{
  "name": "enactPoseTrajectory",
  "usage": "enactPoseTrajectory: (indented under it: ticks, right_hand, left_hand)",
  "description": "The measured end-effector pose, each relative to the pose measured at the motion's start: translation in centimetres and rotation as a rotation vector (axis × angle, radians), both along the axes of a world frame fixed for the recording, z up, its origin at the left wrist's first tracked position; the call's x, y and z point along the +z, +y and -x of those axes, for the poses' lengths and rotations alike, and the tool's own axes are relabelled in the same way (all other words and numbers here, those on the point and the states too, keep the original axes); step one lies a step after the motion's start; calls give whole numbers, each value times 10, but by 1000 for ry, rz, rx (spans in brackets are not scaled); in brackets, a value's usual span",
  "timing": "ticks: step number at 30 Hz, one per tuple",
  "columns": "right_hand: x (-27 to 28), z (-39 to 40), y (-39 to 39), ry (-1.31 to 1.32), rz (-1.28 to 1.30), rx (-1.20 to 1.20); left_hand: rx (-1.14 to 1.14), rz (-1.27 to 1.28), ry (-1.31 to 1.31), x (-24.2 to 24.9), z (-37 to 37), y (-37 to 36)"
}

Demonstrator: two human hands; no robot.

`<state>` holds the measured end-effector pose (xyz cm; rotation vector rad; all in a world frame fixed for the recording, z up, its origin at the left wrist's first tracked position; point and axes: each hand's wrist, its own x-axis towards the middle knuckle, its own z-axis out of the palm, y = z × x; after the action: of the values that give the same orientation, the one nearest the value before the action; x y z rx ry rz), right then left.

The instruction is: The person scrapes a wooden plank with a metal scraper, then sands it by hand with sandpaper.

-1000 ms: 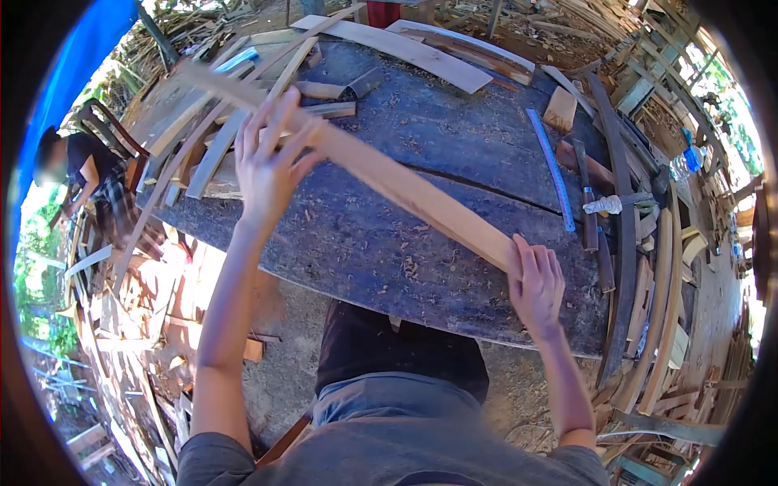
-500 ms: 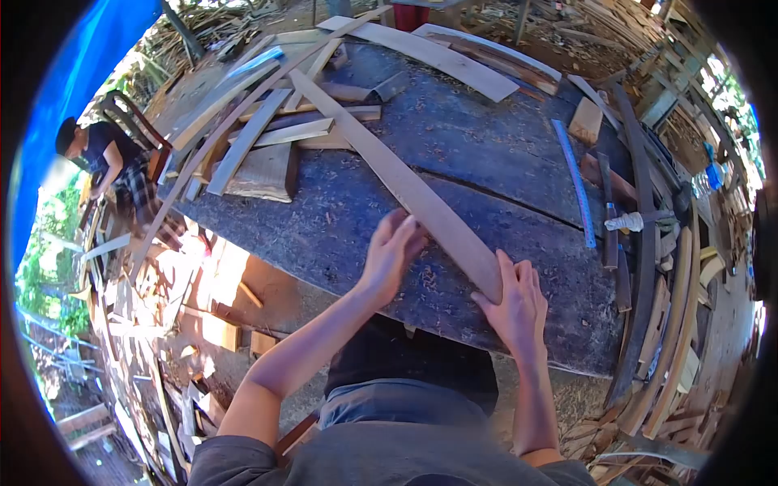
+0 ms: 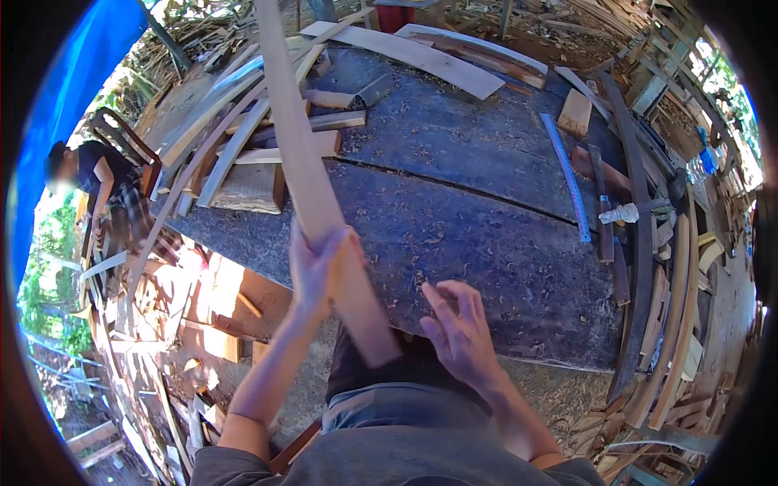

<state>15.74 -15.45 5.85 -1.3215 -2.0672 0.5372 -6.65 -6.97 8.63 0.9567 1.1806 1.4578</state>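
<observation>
**Plank lifted over the bench**

Outdoors, a dark bench (image 3: 486, 219) strewn with shavings fills the middle of the view, with offcuts and scrap wood heaped on the ground all round it. Over its near edge the left hand (image 3: 318, 271) is clamped on a long pale plank (image 3: 304, 162), fingers wrapped round its near part. That plank is raised off the bench and runs from just in front of the person's waist up and away towards the top of the view, its far end out of frame. Its near end sticks out below the left hand, close to the right hand (image 3: 458, 332). This right hand hangs just beside the plank's near end with fingers curled and apart, holding nothing; whether a fingertip touches the wood cannot be told

On the bench's far left lies a stack of boards (image 3: 251, 154), some curved, some straight. A blue ruler (image 3: 566, 174) lies slantwise at the right, and a small block (image 3: 574, 113) sits beyond its far end. Tools with a white-wrapped handle (image 3: 620, 213) rest at the right edge, beside long curved slats (image 3: 673, 308) leaning there. Another person (image 3: 101, 182) in dark clothes bends over work at far left, beside a blue tarp (image 3: 65, 89)
</observation>
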Motion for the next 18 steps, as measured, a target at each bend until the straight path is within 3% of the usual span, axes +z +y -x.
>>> enactPoseTrajectory:
  ticks: [5, 8, 12, 18]
  right_hand:
    - [-13, -29, 52, -192, -137, -227]
    - [-37, -60, 79, -349, -210, -400]
    - [-47, -76, 95, -395, -237, -579]
    - [-47, -75, 97, -441, -240, -576]
  left_hand:
    - [-16, -47, 300, 40, 95, 37]
    - [25, -110, 455, 37, 165, 73]
    - [95, 6, 612, 52, 232, 117]
    - [85, 254, 696, 70, 336, 169]
